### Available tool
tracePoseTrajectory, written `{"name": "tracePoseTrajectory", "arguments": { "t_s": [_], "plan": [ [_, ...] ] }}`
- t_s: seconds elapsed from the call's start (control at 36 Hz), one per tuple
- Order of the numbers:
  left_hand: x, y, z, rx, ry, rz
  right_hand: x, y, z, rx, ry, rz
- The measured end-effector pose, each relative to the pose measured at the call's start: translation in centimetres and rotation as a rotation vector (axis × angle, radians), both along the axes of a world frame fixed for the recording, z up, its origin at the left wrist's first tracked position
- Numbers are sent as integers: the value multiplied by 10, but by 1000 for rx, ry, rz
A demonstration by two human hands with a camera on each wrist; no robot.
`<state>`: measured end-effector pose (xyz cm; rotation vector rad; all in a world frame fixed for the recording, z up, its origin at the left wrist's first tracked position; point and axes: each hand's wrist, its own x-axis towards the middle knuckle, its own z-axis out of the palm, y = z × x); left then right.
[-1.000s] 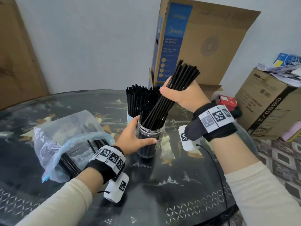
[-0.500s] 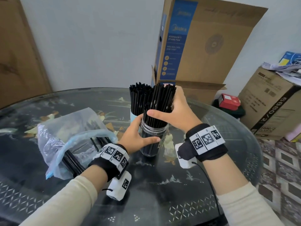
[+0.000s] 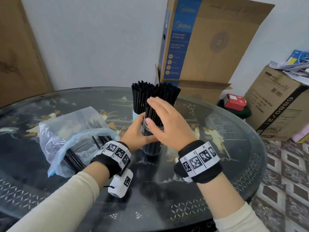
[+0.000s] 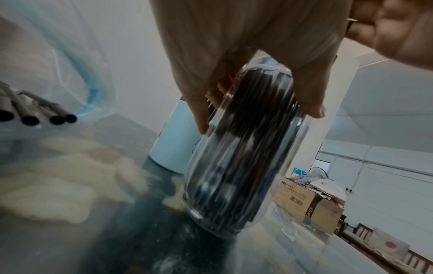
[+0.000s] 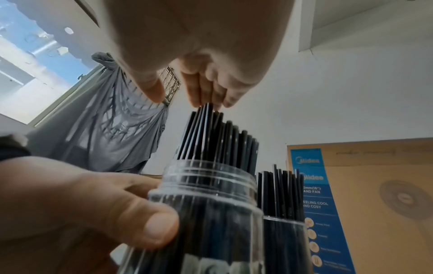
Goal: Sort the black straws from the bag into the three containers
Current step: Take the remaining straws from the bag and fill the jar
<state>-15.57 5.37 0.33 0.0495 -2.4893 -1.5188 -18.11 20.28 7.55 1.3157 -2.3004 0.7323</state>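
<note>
Left hand (image 3: 138, 131), grip wrapped round clear jar (image 4: 243, 148) standing on glass worktop (image 3: 167, 190). Right hand (image 3: 165, 121), grip spread flat, fingers straight against the black straws (image 3: 164, 97) upright in that jar. Pale blue cup (image 4: 175, 140) just behind, also holding straws. Plastic bag (image 3: 70, 131) with remaining straws lies left.

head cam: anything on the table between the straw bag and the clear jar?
Only the left hand, which grips the clear jar; its wristband sits beside the straw bag. The head view shows this.
</note>
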Motion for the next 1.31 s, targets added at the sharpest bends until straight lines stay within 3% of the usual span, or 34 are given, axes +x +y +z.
{"name": "tracePoseTrajectory", "arguments": {
  "t_s": [0.17, 0.44, 0.61, 0.83, 0.94, 1.03, 1.14, 1.22, 1.31],
  "plan": [
    [4, 3, 0, 12, -14, -3, -2, -5, -1, 85, 5, -22],
    [6, 8, 1, 85, 112, -71, -7, -1, -6, 123, 24, -35],
    [9, 0, -5, 63, -24, -99, 0, -8, 13, 76, -54, -14],
    [64, -45, -4, -143, 189, 199, 39, -45, 3, -305, -23, 76],
    [107, -88, 4, -220, 265, 347, 57, -82, -34, -313, -217, 146],
    [123, -110, 8, -317, 240, 415, 59, -99, -62, -178, -413, 120],
    [150, -147, 4, -429, 45, 393, 66, -139, -90, 171, -630, 132],
    [160, -160, 3, -383, -154, 223, 65, -164, -105, 402, -531, 138],
    [161, -165, 0, -368, -212, 175, 61, -180, -115, 617, -411, 8]
  ]
}}
